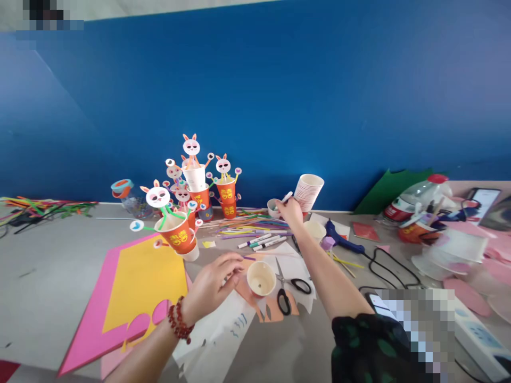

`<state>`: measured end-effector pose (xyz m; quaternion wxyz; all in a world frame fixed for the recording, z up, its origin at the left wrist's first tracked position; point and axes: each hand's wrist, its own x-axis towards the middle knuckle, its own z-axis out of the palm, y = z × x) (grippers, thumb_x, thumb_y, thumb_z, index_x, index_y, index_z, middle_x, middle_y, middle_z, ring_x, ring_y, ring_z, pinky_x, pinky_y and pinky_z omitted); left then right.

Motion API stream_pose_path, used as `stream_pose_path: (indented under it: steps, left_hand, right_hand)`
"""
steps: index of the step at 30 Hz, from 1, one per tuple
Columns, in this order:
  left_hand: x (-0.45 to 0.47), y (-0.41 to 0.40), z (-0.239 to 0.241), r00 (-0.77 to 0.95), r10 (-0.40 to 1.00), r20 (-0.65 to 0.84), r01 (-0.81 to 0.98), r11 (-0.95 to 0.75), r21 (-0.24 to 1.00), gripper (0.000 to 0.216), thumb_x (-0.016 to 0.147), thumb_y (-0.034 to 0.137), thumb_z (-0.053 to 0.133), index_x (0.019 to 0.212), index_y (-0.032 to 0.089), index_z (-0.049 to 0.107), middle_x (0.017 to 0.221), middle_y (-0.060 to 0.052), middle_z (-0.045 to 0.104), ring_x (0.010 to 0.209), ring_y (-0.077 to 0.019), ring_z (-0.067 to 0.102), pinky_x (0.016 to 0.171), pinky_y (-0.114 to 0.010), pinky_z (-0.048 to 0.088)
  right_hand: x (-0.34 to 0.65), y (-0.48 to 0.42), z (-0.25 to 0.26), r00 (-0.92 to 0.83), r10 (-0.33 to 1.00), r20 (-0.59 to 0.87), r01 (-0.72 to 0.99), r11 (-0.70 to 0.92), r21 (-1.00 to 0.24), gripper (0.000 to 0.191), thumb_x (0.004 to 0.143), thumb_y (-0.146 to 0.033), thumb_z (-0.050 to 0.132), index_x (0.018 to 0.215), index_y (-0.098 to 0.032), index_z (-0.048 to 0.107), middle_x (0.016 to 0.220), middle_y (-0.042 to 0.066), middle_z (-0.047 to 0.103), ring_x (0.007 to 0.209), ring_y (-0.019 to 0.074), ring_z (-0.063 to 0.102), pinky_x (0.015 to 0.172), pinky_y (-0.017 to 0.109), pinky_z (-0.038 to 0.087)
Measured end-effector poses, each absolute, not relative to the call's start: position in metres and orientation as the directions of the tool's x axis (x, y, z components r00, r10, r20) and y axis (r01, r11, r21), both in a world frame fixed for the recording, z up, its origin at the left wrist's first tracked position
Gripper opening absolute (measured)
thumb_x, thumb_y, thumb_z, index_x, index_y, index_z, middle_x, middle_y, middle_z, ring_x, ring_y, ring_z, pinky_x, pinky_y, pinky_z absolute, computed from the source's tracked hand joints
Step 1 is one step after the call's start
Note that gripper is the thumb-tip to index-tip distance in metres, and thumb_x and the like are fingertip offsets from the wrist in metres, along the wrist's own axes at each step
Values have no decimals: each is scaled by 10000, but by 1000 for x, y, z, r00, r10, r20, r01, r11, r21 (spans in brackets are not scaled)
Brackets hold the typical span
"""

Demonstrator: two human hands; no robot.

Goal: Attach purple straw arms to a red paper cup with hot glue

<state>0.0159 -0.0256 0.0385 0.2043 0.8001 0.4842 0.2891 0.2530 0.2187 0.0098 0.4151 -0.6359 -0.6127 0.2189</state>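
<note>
My left hand point(215, 279), with a red bead bracelet at the wrist, rests closed beside a white paper cup point(261, 279), its fingers pinched on a thin purple straw piece. My right hand point(290, 209) is stretched far forward, closed round a white marker pen point(286, 198), next to a small white bowl point(273, 206) and a tilted stack of paper cups point(308, 192). Black-handled scissors point(288, 291) lie on orange paper cut-outs just right of the cup. Several marker pens point(263, 241) and coloured straws point(247, 225) lie between my hands.
Orange cups with paper rabbit figures point(191, 197) stand at the back centre. Yellow and pink foam sheets point(136, 287) lie at left. A blue glue gun point(341, 238) with black cord, a plastic bottle point(419, 194) and pink cut-outs are at right. A blue wall runs behind.
</note>
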Motion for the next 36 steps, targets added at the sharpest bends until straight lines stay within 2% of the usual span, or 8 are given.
stream_pose_path:
  steps: [3, 5, 17, 21, 24, 27, 29, 36]
  left_hand:
    - [8, -27, 30, 334, 912, 239, 689, -409, 599, 188, 973, 250, 444, 1045, 226, 616, 1235, -84, 628, 1161, -210, 601, 966, -336, 503]
    - [6, -27, 26, 324, 920, 219, 699, -389, 600, 202, 982, 269, 428, 1036, 228, 618, 1226, -82, 629, 1162, -211, 602, 971, -340, 499]
    - [7, -19, 21, 352, 920, 174, 683, -380, 623, 237, 986, 259, 401, 938, 218, 630, 1082, -69, 663, 1012, -189, 643, 885, -306, 514]
    - [1, -18, 20, 331, 926, 183, 704, -371, 605, 236, 984, 244, 406, 932, 228, 635, 1082, -52, 674, 1003, -184, 646, 861, -298, 519]
    - [-9, -23, 13, 309, 928, 209, 760, -373, 532, 241, 981, 245, 405, 978, 242, 646, 1110, -51, 682, 1038, -203, 646, 870, -326, 529]
    - [-23, -36, 0, 289, 933, 213, 827, -356, 435, 229, 961, 311, 461, 1078, 253, 650, 1161, -60, 681, 1085, -236, 641, 913, -374, 538]
    - [-31, -47, -11, 287, 938, 194, 862, -342, 374, 301, 928, 386, 526, 1182, 257, 621, 1242, -76, 651, 1141, -266, 616, 942, -405, 537]
    - [-38, -64, -39, 327, 938, 113, 917, -344, 201, 608, 864, 531, 587, 1386, 236, 479, 1486, -136, 463, 1343, -366, 439, 1064, -549, 423]
  right_hand:
    - [255, 219, -3, 138, 956, 258, 609, 123, -783, 548, 866, -318, 569, 1346, -65, 486, 810, 101, 745, 696, 231, 689, 656, 301, 491]
    - [257, 216, -8, 128, 951, 282, 618, 146, -772, 630, 873, -284, 542, 1440, -67, 373, 870, 104, 747, 772, 235, 693, 722, 317, 502]
    - [259, 207, -8, 20, 949, 316, 563, 250, -788, 593, 863, -256, 524, 1437, -159, 411, 1036, 87, 705, 717, 193, 664, 685, 304, 525]
    - [257, 190, 1, -29, 950, 311, 500, 283, -818, 556, 865, -270, 517, 1407, -172, 441, 1061, 85, 694, 636, 167, 644, 620, 291, 528]
    - [264, 156, 10, -108, 947, 303, 439, 318, -840, 434, 885, -317, 514, 1292, -172, 551, 1016, 80, 702, 599, 155, 637, 596, 284, 533]
    - [282, 106, 11, -199, 942, 271, 415, 331, -847, 303, 889, -376, 553, 1095, -189, 673, 769, 28, 699, 561, 161, 619, 560, 271, 519]
    - [299, 71, 6, -228, 942, 245, 423, 322, -847, 250, 893, -374, 564, 1002, -202, 709, 678, 8, 675, 542, 162, 608, 527, 257, 499]
    - [327, -1, -25, -302, 938, 170, 570, 320, -757, 211, 930, -314, 536, 855, -245, 720, 773, 21, 736, 681, 199, 670, 609, 273, 497]
